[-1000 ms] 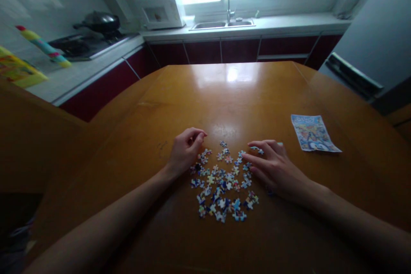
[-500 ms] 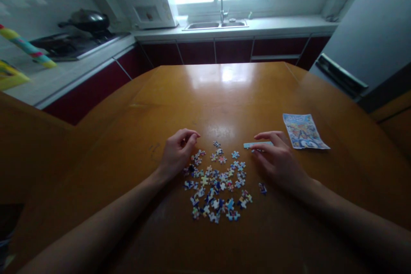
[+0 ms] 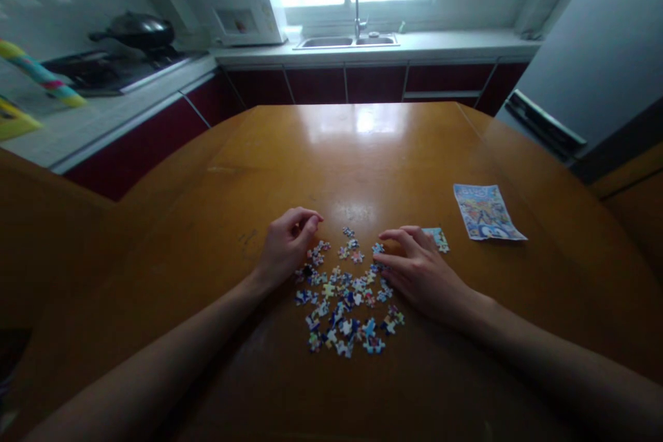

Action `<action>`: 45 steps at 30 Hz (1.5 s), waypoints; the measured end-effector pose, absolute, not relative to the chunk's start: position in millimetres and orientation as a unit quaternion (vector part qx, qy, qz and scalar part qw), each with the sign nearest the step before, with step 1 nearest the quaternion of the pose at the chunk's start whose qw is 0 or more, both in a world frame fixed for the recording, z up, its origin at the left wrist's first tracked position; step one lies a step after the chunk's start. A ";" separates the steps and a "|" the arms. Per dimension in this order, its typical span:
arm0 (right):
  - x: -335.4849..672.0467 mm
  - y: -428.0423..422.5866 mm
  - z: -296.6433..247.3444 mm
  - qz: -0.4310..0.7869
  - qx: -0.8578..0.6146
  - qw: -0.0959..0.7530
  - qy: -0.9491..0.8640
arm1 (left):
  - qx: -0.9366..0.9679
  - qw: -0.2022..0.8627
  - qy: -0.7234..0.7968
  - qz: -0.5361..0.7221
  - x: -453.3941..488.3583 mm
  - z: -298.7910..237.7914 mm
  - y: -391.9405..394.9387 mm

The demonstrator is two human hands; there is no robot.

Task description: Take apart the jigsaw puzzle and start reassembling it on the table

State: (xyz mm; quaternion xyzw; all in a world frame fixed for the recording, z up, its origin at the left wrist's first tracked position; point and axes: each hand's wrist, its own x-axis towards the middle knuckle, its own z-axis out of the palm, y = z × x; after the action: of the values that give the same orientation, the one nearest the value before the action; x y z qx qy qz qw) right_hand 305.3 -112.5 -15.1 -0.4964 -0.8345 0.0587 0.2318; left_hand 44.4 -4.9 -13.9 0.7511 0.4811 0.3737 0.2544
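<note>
Loose jigsaw puzzle pieces [image 3: 344, 293] lie in a spread pile on the wooden table. At the pile's upper left rests my left hand [image 3: 284, 245], closed with thumb and fingertips together; anything between them is too small to make out. My right hand [image 3: 414, 266] reaches over the pile's right edge, fingers spread apart. Its fingertips are beside a light blue puzzle piece [image 3: 378, 247], and I cannot tell if they touch it. A joined strip of puzzle pieces [image 3: 436, 238] shows partly behind the right hand, which hides the rest.
A creased picture sheet [image 3: 487, 213] lies on the table [image 3: 311, 159] to the right. Beyond the table are a counter with a sink [image 3: 329, 42], a white microwave [image 3: 243, 19], and a stove with a black wok [image 3: 137, 31]. A fridge [image 3: 595, 62] stands at the right.
My right hand has moved left from the joined strip to the pile's edge, uncovering the strip's right end. The stray piece right of the pile is no longer visible. My left hand stays put.
</note>
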 end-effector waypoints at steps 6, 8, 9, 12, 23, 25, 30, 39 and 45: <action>302.9 -111.7 -15.0 0.091 -0.503 0.270 -0.816 | 0.750 0.261 0.478 0.375 44.0 -14.6 -5.1; 303.0 -111.6 -13.7 0.104 -0.503 0.274 -0.813 | 0.749 0.263 0.477 0.376 44.3 -14.2 -5.5; 302.9 -111.5 -13.1 0.109 -0.503 0.276 -0.812 | 0.749 0.264 0.476 0.377 44.4 -14.0 -5.6; 301.6 -111.6 -11.4 0.122 -0.501 0.290 -0.806 | 0.750 0.265 0.475 0.377 44.9 -13.2 -5.8; 330.9 -88.6 -14.3 0.142 -0.577 0.328 -0.734 | 0.751 0.256 0.484 0.370 44.9 -13.3 -5.8; 339.4 -82.4 -16.4 0.131 -0.592 0.319 -0.729 | 0.750 0.259 0.483 0.371 45.3 -13.1 -5.8; 342.0 -78.2 -19.6 0.118 -0.596 0.306 -0.733 | 0.753 0.259 0.478 0.370 45.1 -14.2 -4.8; 347.8 -75.2 -24.3 0.087 -0.588 0.330 -0.734 | 0.756 0.256 0.479 0.366 43.5 -14.9 -4.5; 356.8 -79.1 -22.8 0.065 -0.562 0.298 -0.769 | 0.755 0.253 0.477 0.371 43.3 -13.9 -4.0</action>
State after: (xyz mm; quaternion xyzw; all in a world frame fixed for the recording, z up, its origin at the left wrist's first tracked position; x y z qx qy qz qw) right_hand 356.8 -79.1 -22.8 -0.5623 -0.7685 0.0646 0.2985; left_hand 43.3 -4.0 -13.9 0.7553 0.4771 0.3712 0.2531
